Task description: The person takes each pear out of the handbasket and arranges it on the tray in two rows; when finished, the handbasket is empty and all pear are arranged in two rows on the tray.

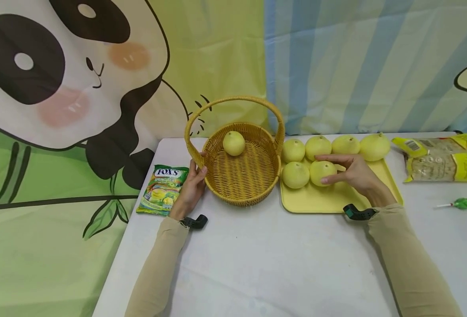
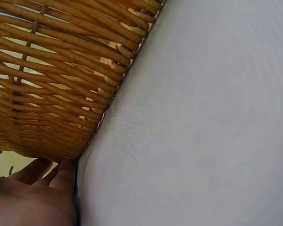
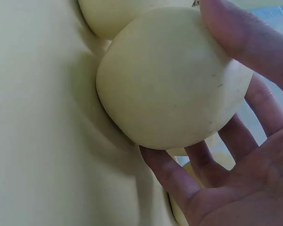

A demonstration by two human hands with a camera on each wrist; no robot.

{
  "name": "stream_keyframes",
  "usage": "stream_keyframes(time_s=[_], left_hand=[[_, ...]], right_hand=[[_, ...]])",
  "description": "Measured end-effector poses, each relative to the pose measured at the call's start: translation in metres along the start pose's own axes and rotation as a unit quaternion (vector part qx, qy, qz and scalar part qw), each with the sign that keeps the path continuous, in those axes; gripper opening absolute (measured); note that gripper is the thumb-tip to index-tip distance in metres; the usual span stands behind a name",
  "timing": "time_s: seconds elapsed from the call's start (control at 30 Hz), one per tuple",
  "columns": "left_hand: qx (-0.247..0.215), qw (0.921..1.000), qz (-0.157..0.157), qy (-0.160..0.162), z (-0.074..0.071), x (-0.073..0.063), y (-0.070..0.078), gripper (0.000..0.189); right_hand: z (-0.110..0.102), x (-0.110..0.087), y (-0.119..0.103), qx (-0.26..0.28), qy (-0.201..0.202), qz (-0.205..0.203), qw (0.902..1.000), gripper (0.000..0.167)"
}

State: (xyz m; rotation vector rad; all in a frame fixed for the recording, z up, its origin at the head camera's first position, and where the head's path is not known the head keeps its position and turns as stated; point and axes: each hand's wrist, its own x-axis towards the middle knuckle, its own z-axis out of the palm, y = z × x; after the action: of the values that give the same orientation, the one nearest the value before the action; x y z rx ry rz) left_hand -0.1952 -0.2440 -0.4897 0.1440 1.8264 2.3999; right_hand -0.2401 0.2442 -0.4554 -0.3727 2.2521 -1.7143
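Observation:
My right hand (image 1: 358, 176) grips a pale yellow-green small melon (image 1: 321, 173) at the tray's front row, thumb on the near side and fingers round the far side. In the right wrist view, that melon (image 3: 167, 80) lies between thumb and fingers, next to another melon. At the left, my left hand (image 1: 191, 190) touches the outer wall of a round wicker basket (image 1: 243, 176) with a tall handle. The left wrist view shows its fingers (image 2: 61, 176) extended against the basket's lower side. One melon (image 1: 234, 143) sits inside the basket, toward the back.
Several more melons (image 1: 295, 175) stand on the yellow tray (image 1: 309, 203), right of the basket. A FOX'S candy bag (image 1: 163, 189) lies beside my left hand. At the right are a yellow-and-clear food package (image 1: 441, 160) and a green lollipop (image 1: 462, 203). A printed curtain hangs behind the table.

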Motion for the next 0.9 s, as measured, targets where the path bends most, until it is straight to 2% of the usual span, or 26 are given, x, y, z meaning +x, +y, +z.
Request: stream_keyframes(time_s=[0.17, 0.3, 0.57, 0.7, 0.9], left_hand=[[0.006, 1.0000, 0.000, 0.002, 0.001, -0.001, 0.002, 0.055], [0.005, 1.0000, 0.000, 0.006, 0.001, -0.002, 0.001, 0.055], [0.007, 0.9999, -0.004, 0.010, 0.002, -0.002, -0.001, 0.054], [0.006, 0.9999, -0.006, 0.010, 0.002, -0.002, -0.002, 0.052], [0.006, 0.9999, -0.003, 0.013, 0.003, -0.003, 0.000, 0.051]], right_hand=[[0.000, -0.001, 0.002, -0.031, -0.007, 0.005, 0.9995, 0.065], [-0.002, -0.002, 0.002, -0.058, -0.019, -0.016, 0.9980, 0.063], [-0.005, -0.003, 0.000, -0.069, -0.058, -0.036, 0.9953, 0.069], [-0.008, -0.004, -0.007, -0.066, -0.078, -0.040, 0.9939, 0.072], [-0.009, -0.006, -0.025, -0.122, -0.084, -0.033, 0.9884, 0.065]])
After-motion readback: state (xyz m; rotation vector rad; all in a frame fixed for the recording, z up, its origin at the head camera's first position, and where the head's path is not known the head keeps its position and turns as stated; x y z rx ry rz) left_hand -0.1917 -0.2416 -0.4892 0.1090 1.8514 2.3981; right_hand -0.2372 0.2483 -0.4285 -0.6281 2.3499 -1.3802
